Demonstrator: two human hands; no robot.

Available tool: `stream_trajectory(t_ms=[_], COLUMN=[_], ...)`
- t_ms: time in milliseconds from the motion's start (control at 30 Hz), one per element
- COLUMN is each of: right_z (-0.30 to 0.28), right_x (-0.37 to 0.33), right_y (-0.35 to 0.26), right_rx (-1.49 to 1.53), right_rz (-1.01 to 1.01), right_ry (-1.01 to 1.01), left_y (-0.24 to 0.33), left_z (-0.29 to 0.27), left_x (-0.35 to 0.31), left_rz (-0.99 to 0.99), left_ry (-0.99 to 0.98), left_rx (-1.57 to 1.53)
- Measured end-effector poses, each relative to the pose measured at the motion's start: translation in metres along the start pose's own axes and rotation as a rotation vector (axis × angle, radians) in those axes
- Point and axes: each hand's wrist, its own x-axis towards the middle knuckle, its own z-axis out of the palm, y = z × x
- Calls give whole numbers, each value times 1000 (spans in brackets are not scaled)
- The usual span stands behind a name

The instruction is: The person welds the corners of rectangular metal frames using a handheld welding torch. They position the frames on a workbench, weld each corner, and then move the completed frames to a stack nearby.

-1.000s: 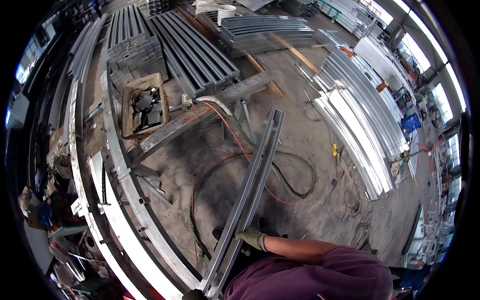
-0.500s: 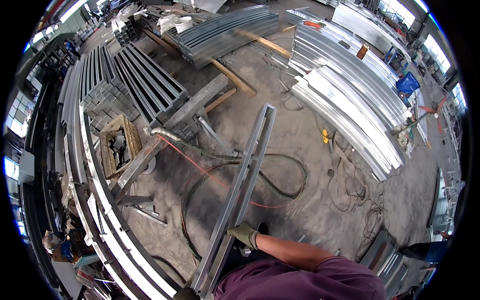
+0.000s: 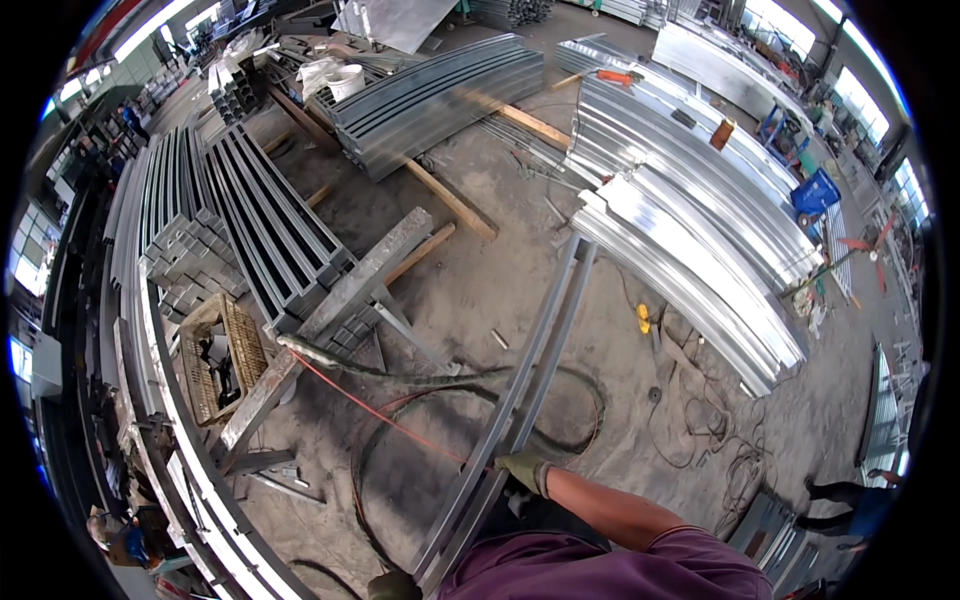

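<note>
A long galvanised steel channel (image 3: 543,362) slants from the lower edge up and to the right, its open side with two lips facing up. My right hand (image 3: 524,471), in a greenish work glove, is closed on the channel's right side, fingers partly hidden. Low at the bottom edge, my left hand (image 3: 394,587), also gloved, grips the channel's near end from the left; most of that hand is cut off. The far end overlaps the view of the floor short of a bright metal stack.
Bright profile stacks (image 3: 690,270) lie to the right, channel bundles (image 3: 265,215) to the left. A steel trestle beam (image 3: 365,275), a yellow basket (image 3: 255,350) and looped hoses (image 3: 400,385) are nearby. Loose cables (image 3: 715,430) lie at right; a person in blue (image 3: 870,510) stands at the right edge.
The channel has swung to the right and its far end sits lower in view. Both my hands have shifted right with it, still holding it. The whole view has also shifted slightly.
</note>
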Motion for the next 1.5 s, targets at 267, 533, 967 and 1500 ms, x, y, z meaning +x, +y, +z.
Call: stream_trajectory(t_ms=[267, 533, 967, 1500], right_z=[-80, -214, -367, -407], right_x=[0, 90, 101, 214], right_y=[-92, -199, -466, -697], right_rx=[129, 91, 56, -73], right_rz=[15, -160, -42, -130], right_ry=[17, -111, -189, -63], left_y=[47, 186, 397, 372], left_z=[-87, -248, -459, -595], left_x=[67, 134, 111, 343], left_rz=[77, -46, -191, -5], left_ry=[91, 89, 48, 101], left_rx=[15, -10, -109, -22])
